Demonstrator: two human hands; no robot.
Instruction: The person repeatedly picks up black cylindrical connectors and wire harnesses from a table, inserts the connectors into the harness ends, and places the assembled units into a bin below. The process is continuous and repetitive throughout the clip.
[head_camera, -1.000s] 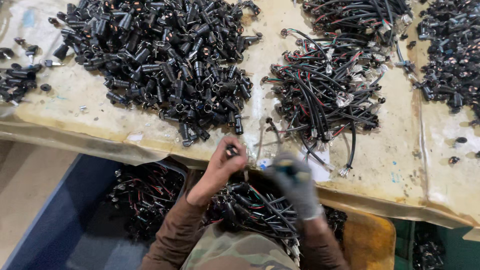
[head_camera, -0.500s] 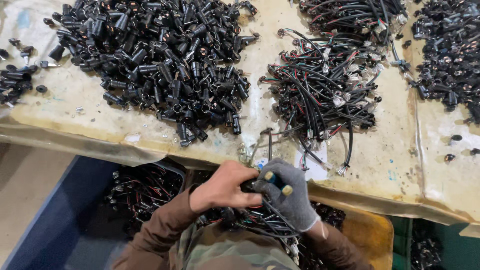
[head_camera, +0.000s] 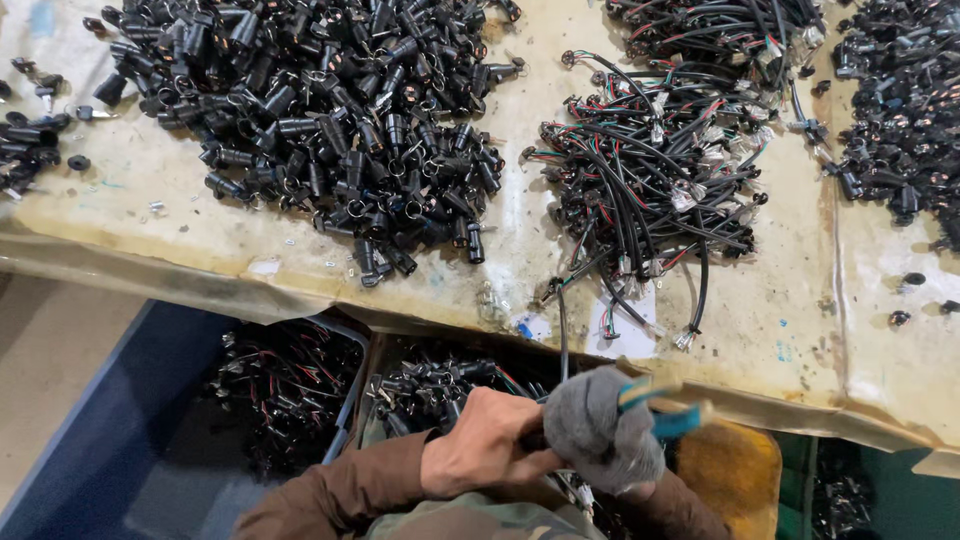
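My bare left hand (head_camera: 478, 448) is closed around a small black part with a black wire, pressed against my right hand below the table edge. My right hand (head_camera: 603, 432) wears a grey knit glove and grips a tool with blue and tan handles (head_camera: 668, 410). A black wire (head_camera: 562, 335) runs from between the hands up to the table. On the table lies a big heap of black cylindrical parts (head_camera: 330, 120) at the left and a tangle of black, red and green wire harnesses (head_camera: 650, 170) in the middle.
A box of assembled black parts with wires (head_camera: 440, 385) sits under the table edge in front of me, beside a blue bin (head_camera: 280, 390) holding more wired parts. A yellow surface (head_camera: 730, 475) shows at the right. More black parts (head_camera: 900, 90) lie at the far right.
Both hands have dropped from the table edge toward my lap and come together. The blue and tan tool handles now show in the gloved right hand.
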